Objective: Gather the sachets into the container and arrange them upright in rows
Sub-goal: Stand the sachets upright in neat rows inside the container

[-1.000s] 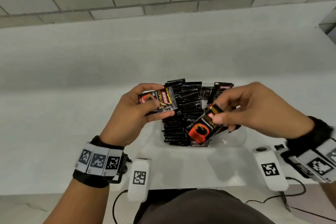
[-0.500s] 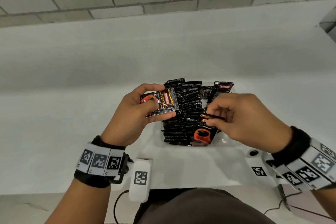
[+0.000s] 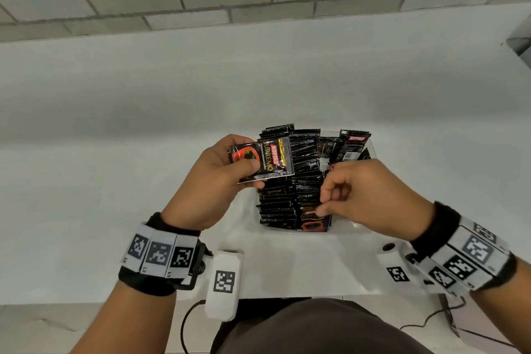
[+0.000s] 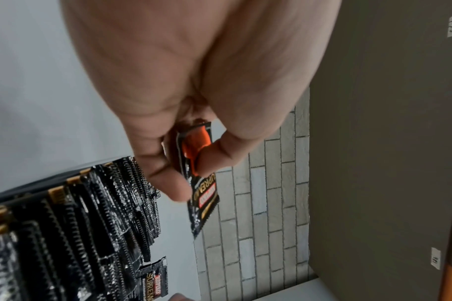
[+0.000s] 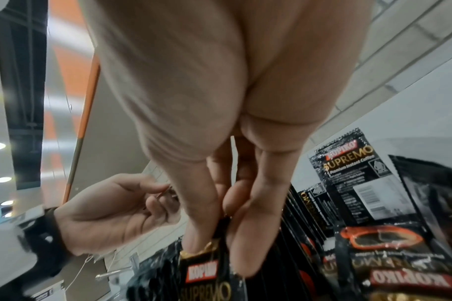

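A clear container (image 3: 371,149) on the white table holds several black Kopiko sachets (image 3: 290,190) standing upright in two rows. My left hand (image 3: 244,165) hovers at the container's left edge and pinches one sachet (image 3: 268,156) flat, face up, between thumb and fingers; the left wrist view shows this sachet (image 4: 203,193) edge-on. My right hand (image 3: 324,205) is over the near end of the right row. Its thumb and fingers pinch the top edge of an upright sachet (image 3: 313,220), seen close in the right wrist view (image 5: 207,279).
At the container's far right, a few sachets (image 3: 352,145) lean loosely instead of standing in a row. Two white tagged blocks (image 3: 223,282) (image 3: 395,269) with cables sit by the table's near edge. A brick wall rises behind the table.
My right hand has brought its tilted sachet down from the air and stood it at the near end of the right row. The left hand has barely moved.
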Demonstrator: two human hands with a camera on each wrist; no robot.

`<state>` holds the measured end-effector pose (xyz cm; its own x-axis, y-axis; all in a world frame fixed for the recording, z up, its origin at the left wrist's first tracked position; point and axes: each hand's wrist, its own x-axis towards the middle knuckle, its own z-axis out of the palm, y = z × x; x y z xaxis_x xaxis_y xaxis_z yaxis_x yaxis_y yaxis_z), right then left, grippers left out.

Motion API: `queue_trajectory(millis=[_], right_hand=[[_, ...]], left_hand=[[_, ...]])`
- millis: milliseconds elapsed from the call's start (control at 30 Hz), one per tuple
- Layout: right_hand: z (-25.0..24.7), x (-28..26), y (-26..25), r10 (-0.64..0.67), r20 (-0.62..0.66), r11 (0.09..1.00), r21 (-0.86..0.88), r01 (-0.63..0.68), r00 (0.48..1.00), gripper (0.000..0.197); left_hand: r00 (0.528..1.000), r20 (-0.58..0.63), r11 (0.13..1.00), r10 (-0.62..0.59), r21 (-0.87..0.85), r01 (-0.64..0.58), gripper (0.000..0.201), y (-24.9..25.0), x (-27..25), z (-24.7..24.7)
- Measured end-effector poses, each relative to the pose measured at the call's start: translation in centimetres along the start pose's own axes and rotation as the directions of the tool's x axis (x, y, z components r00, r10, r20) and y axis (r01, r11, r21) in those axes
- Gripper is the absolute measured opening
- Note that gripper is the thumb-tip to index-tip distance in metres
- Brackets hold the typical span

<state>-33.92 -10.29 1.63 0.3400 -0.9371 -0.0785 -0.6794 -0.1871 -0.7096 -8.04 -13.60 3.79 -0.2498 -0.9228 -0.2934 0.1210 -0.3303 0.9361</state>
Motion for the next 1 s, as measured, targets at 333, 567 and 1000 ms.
queue_trajectory(millis=[333, 567, 1000], right_hand=[[-1.9, 0.1, -2.0, -0.015, -0.153, 0.988, 0.149, 0.037, 0.988, 0.04], [-3.1, -0.4, -3.9, 0.107, -0.225, 0.892, 0.452, 0.006, 0.968, 0.007], [-3.3, -2.5, -2.2, -0.013, -0.044, 0.988, 0.153, 0.019, 0.999, 0.028]], left_hand=[[0.996, 0.086, 1.0, -0.02, 0.008, 0.02, 0.018, 0.0, -0.2, 1.1], [0.985, 0.167, 0.95, 0.041, 0.298, -0.09, 0.037, -0.1, -1.0, 1.2], [0.906, 0.357, 0.417, 0.229, 0.805, -0.423, 0.016, -4.7, -4.2, 0.1]])
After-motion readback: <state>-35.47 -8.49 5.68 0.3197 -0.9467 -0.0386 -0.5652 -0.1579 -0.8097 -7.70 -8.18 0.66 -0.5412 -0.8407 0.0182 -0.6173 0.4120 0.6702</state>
